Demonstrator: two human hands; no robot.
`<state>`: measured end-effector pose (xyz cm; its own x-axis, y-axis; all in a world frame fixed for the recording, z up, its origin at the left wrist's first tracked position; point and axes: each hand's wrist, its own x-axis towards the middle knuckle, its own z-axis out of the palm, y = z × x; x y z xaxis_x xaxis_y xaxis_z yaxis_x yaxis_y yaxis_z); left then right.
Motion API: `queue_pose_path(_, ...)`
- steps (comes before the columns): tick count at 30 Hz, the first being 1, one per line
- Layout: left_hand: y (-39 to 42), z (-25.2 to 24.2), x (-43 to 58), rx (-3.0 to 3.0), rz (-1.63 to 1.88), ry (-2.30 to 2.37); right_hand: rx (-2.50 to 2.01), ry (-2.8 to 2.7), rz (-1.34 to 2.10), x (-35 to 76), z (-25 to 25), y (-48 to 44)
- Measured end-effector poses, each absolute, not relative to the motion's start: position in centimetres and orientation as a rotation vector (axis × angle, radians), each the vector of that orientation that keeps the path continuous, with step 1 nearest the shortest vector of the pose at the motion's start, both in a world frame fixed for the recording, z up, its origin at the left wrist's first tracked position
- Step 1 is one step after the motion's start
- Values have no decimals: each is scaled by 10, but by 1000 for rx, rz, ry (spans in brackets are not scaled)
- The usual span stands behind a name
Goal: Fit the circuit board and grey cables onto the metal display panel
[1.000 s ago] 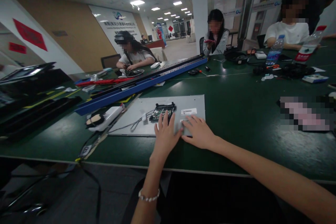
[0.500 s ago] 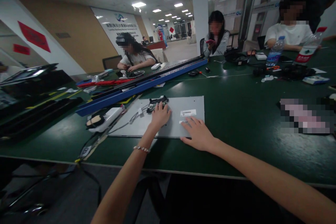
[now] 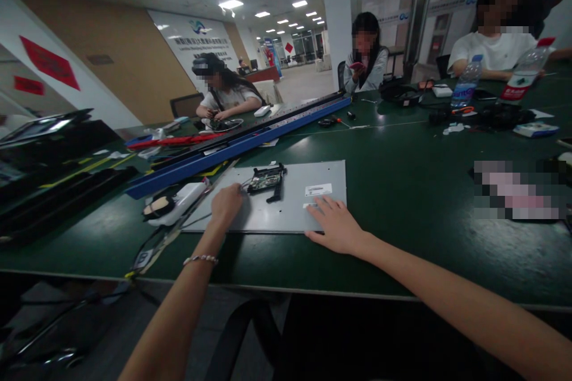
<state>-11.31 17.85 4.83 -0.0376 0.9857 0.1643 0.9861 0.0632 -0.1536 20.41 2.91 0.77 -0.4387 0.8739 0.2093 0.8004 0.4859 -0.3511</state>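
My L hand is curling in over the L part of the gray panel, knuckles up; its fingertips are mostly hiding, so I can't tell if it's pinching the thin cable or just sitting by it. The cable's coming in from the L, going behind the hand & showing again as a short bit btwn hand and circuit board. My R hand is spreading wide & flat, holding nothing, pressing on the panel's near R corner & hiding it; its fingers are covering part of a 2nd label, while the upper white label is showing whole, print too small for me to read.

The board's lying in a black frame on the panel's far half, approx mid-width, just R of my L hand; a black arm at its R end is pointing nearward. A bead bracelet is circling my L wrist. The near edge of view is cutting off my L forearm, the R edge my R one.

Further out, the panel's lying flat on the green table. A white device is sitting just L of it, a long blue rail is slanting past its far side, & a pinkish item, too pixelated to ID, is lying well off to the R. Far side: 3 people are sitting, the R one partly hiding behind 2 bottles.
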Motion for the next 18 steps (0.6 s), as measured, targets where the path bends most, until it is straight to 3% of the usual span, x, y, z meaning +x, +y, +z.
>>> queue_pose_path(11, 245, 93, -61, -2017, -340, -1929, -1423, -2378, 279, 203, 14, 27)
queue_pose_path(18, 280, 69, -31, -2247, -75, -2093, -1438, -2378, 303, 202, 13, 28)
